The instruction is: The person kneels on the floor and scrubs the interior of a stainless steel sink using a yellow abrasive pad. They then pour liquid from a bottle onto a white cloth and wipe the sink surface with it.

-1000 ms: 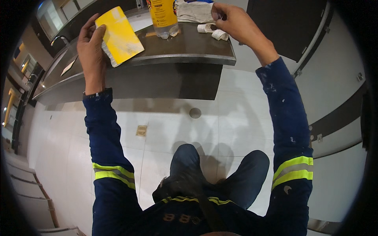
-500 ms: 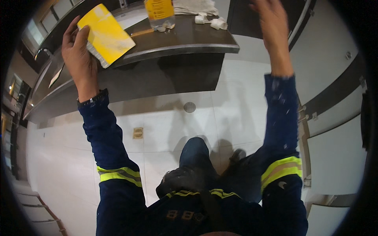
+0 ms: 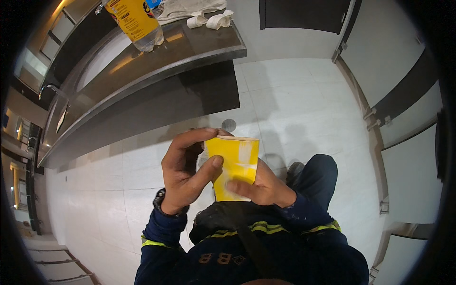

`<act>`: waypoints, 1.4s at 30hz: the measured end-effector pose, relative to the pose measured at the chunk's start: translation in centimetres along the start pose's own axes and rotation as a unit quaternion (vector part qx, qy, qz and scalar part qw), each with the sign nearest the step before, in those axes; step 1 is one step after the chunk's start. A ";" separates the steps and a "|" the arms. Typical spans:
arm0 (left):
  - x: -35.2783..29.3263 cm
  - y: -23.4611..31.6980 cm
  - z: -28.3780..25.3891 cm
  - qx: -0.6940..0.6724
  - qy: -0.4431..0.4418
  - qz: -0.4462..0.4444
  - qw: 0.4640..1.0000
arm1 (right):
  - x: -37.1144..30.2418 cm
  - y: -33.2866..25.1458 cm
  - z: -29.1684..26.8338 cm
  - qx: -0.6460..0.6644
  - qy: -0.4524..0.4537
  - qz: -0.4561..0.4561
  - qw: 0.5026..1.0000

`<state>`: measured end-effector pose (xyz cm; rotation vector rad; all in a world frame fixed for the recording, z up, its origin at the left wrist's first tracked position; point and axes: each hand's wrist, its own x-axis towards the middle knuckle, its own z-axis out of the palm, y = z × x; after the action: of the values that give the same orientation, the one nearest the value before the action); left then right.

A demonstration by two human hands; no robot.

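A folded yellow sheet (image 3: 236, 159), looking like sandpaper with pale dusty smears on its face, is upright in front of my body. My left hand (image 3: 187, 168) grips its left side, thumb on the yellow face and fingers behind and at the top edge. Around the lower right side closes my right hand (image 3: 266, 185), its thumb lying flat across the lower face and its fingers hidden behind the sheet.
To the left runs a dark countertop (image 3: 190, 52). On it stand a clear bottle (image 3: 134, 23) with a yellow label, a pale cloth (image 3: 183, 10) and white rolled strips (image 3: 219, 20). A faucet (image 3: 50, 89) is farther left. Pale doors (image 3: 394, 52) line the right. A round drain (image 3: 229, 125) marks the tiled floor.
My left hand has brought the yellow sheet from above the countertop down to the middle. My right hand has come down from the upper right and taken hold of it too. My view has shifted right.
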<state>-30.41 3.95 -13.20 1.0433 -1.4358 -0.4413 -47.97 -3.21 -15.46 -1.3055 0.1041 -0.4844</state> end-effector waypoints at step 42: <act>17.9 -1.7 -24.3 0.568 0.075 -0.048 0.818 | 11.1 6.9 -4.8 -0.572 0.385 -0.295 0.661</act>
<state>-4.45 -3.55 0.38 2.0392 -1.4754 0.5410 -37.73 -10.73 -21.09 -2.2869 0.8305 -1.7279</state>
